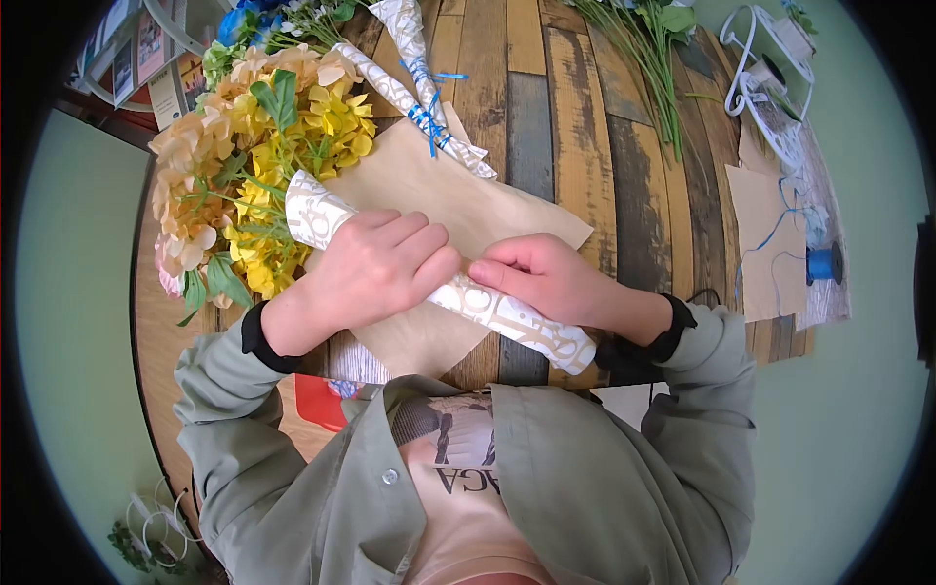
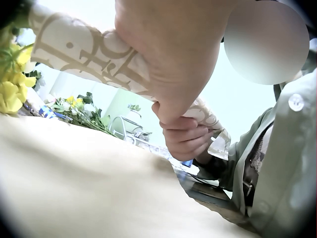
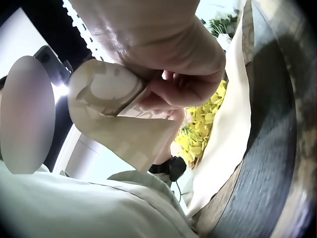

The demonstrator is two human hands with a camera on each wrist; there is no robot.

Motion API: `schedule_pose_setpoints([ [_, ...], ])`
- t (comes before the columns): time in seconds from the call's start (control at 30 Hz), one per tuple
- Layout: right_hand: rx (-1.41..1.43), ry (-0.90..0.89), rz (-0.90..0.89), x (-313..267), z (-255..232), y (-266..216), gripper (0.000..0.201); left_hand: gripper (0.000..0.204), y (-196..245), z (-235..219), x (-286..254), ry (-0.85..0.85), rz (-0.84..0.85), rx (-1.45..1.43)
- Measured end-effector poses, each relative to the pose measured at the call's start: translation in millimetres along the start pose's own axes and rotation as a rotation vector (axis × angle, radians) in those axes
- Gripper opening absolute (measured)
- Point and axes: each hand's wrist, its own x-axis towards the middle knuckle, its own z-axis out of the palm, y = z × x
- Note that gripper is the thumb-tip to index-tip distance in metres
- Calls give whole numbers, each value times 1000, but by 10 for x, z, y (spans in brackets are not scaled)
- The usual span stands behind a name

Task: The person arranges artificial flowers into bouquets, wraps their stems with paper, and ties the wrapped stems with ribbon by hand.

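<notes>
A rolled tube of white paper with beige lettering lies slantwise across the front of the person, over a plain brown paper sheet. Curled fingers of the left hand grip the roll near its middle. Close beside it, the right hand pinches the roll with thumb and fingers, as the right wrist view also shows. The lower right end of the roll is open, with a loose flap of paper. Yellow artificial flowers crowd the roll's upper left end, overlapping it in the head view.
Two similar wrapped cones tied with blue ribbon lie at the back. Green stems and a white wire stand are at the back right. A blue ribbon spool sits at the right near brown paper.
</notes>
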Motion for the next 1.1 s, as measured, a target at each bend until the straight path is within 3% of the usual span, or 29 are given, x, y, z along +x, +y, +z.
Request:
schedule_pose_setpoints([
  [0.1, -172, -13, -26, -35, -31, -46, 27, 20, -1, 2, 10, -41, -19, -21],
  [0.17, 76, -11, 81, -52, -67, -44, 27, 24, -30, 1, 4, -88, -34, -28],
  [0.3, 209, -115, 171, -279, -256, -89, 35, 43, -149, -177, 37, -213, -153, -164],
  [0.37, 102, -144, 99, -440, -307, -125, 57, 75, -270, -298, 4, -266, -137, -196],
  [0.4, 100, -157, 94, -516, -331, -130, 57, 93, -323, -350, -62, -384, -204, -216],
  [0.47, -278, -10, 47, -648, -349, -145, 60, 92, -395, -389, -177, -399, -244, -113],
  [0.6, -447, 53, 169, -839, -259, -285, 63, 86, -513, -342, -390, -417, -317, 45],
  [0.67, -871, 268, -99, -874, -215, -152, 66, 84, -555, -312, -442, -410, -309, 198],
  [0.7, -872, 268, -100, -852, -193, -175, 66, 84, -549, -321, -438, -409, -310, 199],
  [0.77, -1305, 324, -491, -757, -90, -255, 65, 86, -523, -338, -404, -371, -424, -46],
  [0.8, -1309, 331, -486, -713, -40, -233, 65, 88, -525, -344, -403, -346, -458, -91],
  [0.87, -1069, 397, -557, -591, 37, -73, 46, 89, -530, -355, -375, -359, -471, -106],
  [0.9, -1082, 418, -540, -527, 34, -1, 46, 90, -530, -349, -352, -372, -489, -122],
  [0.97, -826, 396, -326, -450, -116, 121, 24, 92, -537, -319, -365, -397, -482, -96],
  [1.03, -760, 533, -404, -359, -277, 196, 14, 88, -513, -299, -355, -325, -431, -25],
  [1.1, -619, 509, -325, -345, -475, 260, 13, 87, -481, -316, -356, -288, -472, -48],
])
